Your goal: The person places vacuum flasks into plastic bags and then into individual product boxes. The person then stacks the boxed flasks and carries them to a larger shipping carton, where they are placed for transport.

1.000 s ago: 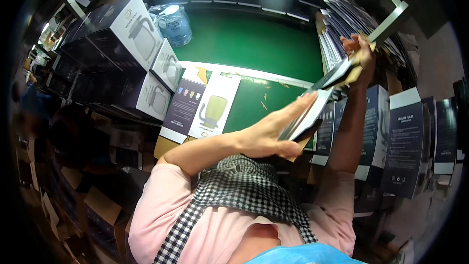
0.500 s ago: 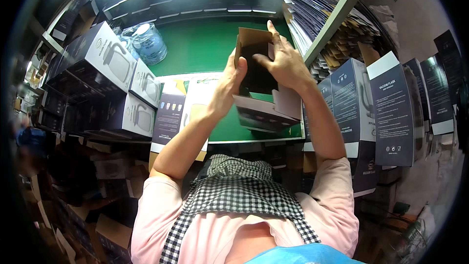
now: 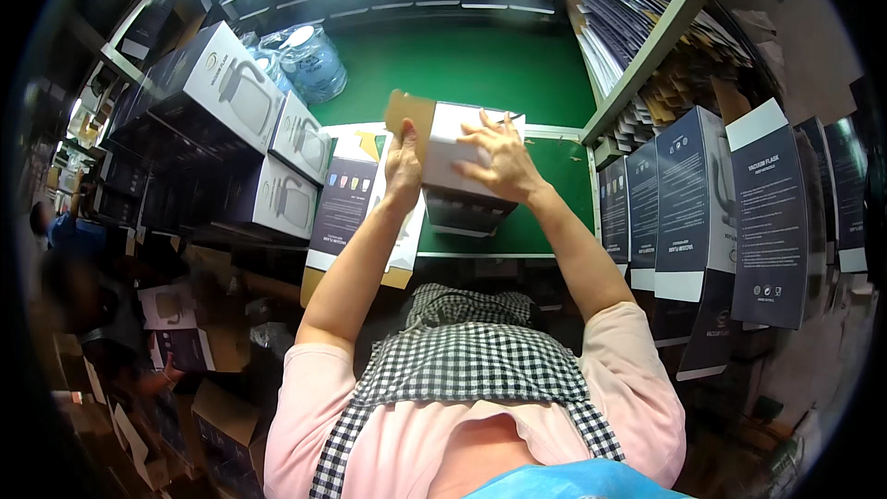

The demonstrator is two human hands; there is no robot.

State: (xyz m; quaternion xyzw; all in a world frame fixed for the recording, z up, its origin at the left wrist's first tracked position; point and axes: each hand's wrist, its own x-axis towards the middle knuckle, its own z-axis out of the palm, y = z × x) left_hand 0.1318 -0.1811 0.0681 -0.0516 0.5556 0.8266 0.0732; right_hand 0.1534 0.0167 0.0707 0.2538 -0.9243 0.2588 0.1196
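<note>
A dark and white cardboard box (image 3: 467, 211) stands over the green worktop in front of me. Its white top panel lies folded over the opening, while a brown inner flap (image 3: 413, 114) still sticks out at the left. My left hand (image 3: 403, 169) grips the box's left side by that flap, thumb up. Spread fingers of my right hand (image 3: 502, 159) rest on the white panel and its right edge. The inside of the box is hidden. Just left of my left hand lies a flat printed carton (image 3: 344, 212) with brown inner sides.
Finished-looking boxes (image 3: 231, 97) are stacked at the left. Behind them sit plastic-wrapped blue items (image 3: 314, 65). Folded cartons (image 3: 637, 32) fill a rack at the far right, and dark cartons (image 3: 769, 217) stand upright below it. Another person's hand (image 3: 166, 375) shows at the lower left.
The box's opening was visible before; now the white panel covers it. My right hand has moved from inside the opening onto that panel, and my left hand has shifted slightly left and down.
</note>
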